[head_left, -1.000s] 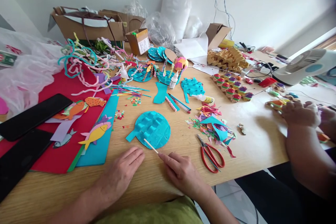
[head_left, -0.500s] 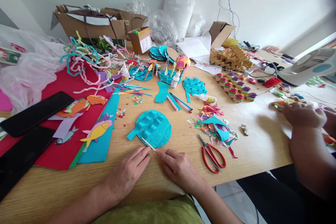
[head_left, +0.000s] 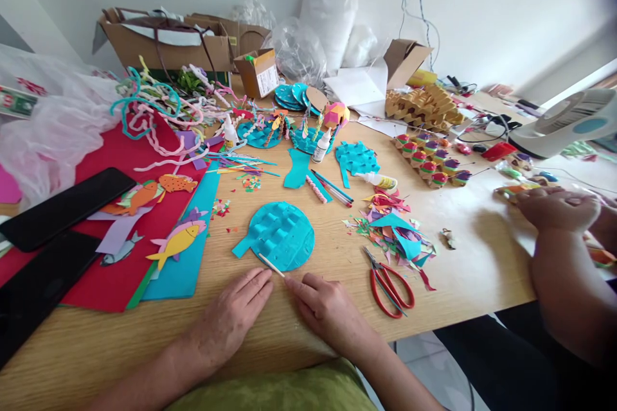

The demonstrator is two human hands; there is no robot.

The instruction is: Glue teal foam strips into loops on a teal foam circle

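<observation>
A thin white stick (head_left: 271, 264) slants across the near edge of a round blue paper disc (head_left: 283, 234), which has raised folded strips and a tab at its left. The fingers of my right hand (head_left: 324, 303) pinch the stick's near end. Just left of it, my left hand (head_left: 241, 304) lies on the table with fingers stretched out, close to the stick but apart from it. To the right lie red-handled scissors (head_left: 391, 286), blades partly spread.
Paper scraps (head_left: 400, 228) and a glue bottle (head_left: 378, 180) lie beyond the scissors. Paper fish (head_left: 180, 241) rest on coloured sheets at left, near two black phones (head_left: 67, 209). A co-worker's hands (head_left: 559, 209) are at far right, before a painted egg tray (head_left: 431, 160).
My left hand has drawn back slightly left and off the stick. My right hand keeps hold of the stick, almost unmoved.
</observation>
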